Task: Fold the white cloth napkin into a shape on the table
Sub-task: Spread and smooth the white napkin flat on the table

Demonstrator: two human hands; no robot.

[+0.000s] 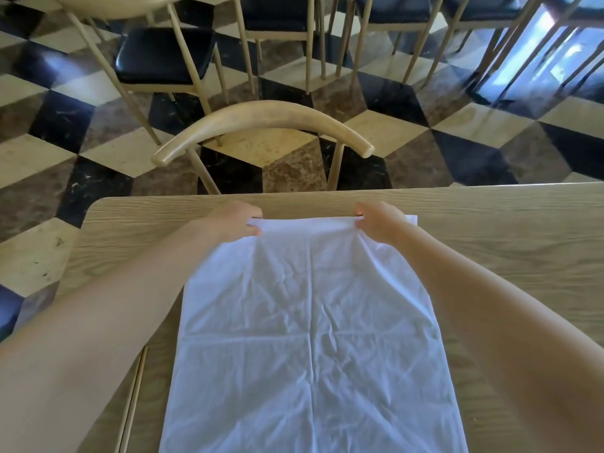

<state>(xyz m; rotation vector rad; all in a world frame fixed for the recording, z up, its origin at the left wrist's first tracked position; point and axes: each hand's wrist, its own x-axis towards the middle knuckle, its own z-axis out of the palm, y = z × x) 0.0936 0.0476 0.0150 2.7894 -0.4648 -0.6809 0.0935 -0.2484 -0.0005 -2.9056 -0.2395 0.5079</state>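
The napkin (310, 328) lies spread on the table (490, 230), its long axis running straight away from the person, near end out of frame at the bottom, far end close to the table's far edge. It is creased, with one sharp crease down the middle and a fainter one across. The far edge looks rolled or turned over into a narrow band.

The left hand (237, 222) pinches the far left corner between thumb and fingers; the right hand (379, 223) clamps the far right end of that band the same way. A small tip of cloth pokes out beyond the right hand, so its grip sits slightly inboard of the corner.

Judging from this, the risk is an uneven fold. The two hands hold at slightly different points, so the band may come out tapered or skewed against the centre crease. Slack bunches below each hand, and that could be trapped as a wrinkle. The far edge also sits near the table's edge; a push forward might slide it off.

Beyond the table stands a chair (261, 125) on a checkered floor (81, 178).
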